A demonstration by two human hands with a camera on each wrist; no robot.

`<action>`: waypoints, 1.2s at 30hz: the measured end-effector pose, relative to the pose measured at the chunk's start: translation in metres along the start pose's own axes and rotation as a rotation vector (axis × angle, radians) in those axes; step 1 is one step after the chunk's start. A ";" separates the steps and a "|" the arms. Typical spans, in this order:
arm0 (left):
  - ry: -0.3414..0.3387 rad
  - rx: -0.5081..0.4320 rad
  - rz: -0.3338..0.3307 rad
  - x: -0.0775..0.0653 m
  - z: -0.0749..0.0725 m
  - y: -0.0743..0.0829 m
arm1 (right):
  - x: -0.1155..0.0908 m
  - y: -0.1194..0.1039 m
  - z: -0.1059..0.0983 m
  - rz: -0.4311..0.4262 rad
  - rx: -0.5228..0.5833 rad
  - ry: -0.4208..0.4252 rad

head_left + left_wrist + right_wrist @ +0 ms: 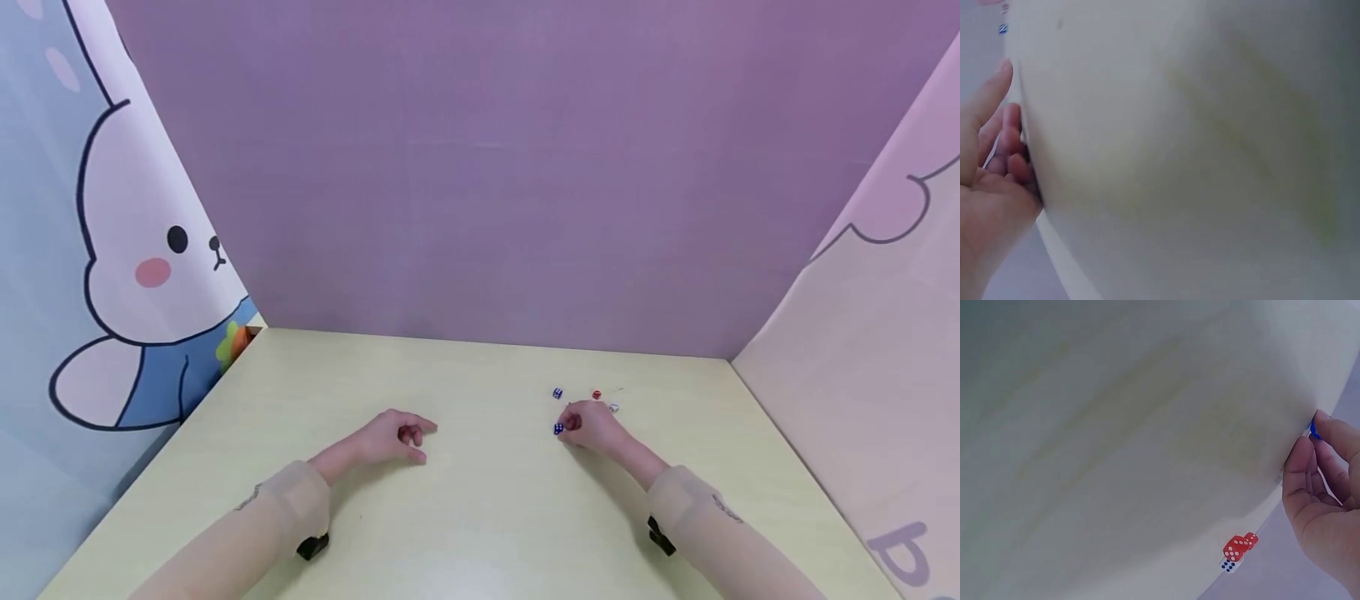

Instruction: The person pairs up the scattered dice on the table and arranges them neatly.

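Observation:
My right hand (592, 427) pinches a blue die (558, 428) with white dots at its fingertips, low over the table. In the right wrist view a blue sliver of that die (1314, 430) shows between thumb and finger; the rest is hidden. Another blue die (557, 392) lies just beyond the hand. Close by are a red die (596, 394) and a white die (614, 407). The right wrist view also shows a smaller red die (1252, 540). On the left, my left hand (392, 437) rests at the table, fingers loosely bent, holding nothing.
The pale wooden table (465, 517) meets a purple backdrop (480, 192) at its far edge. A rabbit-print cloth (150, 208) hangs along the left, and a pale printed cloth (862, 358) along the right.

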State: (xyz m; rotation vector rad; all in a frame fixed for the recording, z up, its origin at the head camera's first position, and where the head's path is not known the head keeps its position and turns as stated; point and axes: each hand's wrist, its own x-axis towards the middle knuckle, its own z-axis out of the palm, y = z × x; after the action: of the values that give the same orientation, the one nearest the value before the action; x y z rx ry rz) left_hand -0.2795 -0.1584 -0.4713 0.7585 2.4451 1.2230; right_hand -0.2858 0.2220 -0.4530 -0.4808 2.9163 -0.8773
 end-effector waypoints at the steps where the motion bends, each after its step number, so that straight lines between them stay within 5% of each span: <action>1: 0.005 0.003 0.001 0.000 0.001 0.000 | 0.000 0.000 0.001 -0.006 -0.002 0.004; 26: 0.166 -0.090 -0.132 -0.001 0.022 0.012 | -0.011 -0.031 0.030 -0.192 0.070 -0.048; 36: 0.198 -0.071 -0.141 0.002 0.028 0.012 | -0.003 -0.057 0.047 -0.176 0.112 -0.110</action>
State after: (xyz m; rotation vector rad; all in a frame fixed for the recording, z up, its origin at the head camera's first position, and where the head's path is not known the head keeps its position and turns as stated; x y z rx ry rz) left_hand -0.2640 -0.1328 -0.4778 0.4558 2.5442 1.3801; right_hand -0.2602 0.1533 -0.4614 -0.7609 2.7398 -0.9936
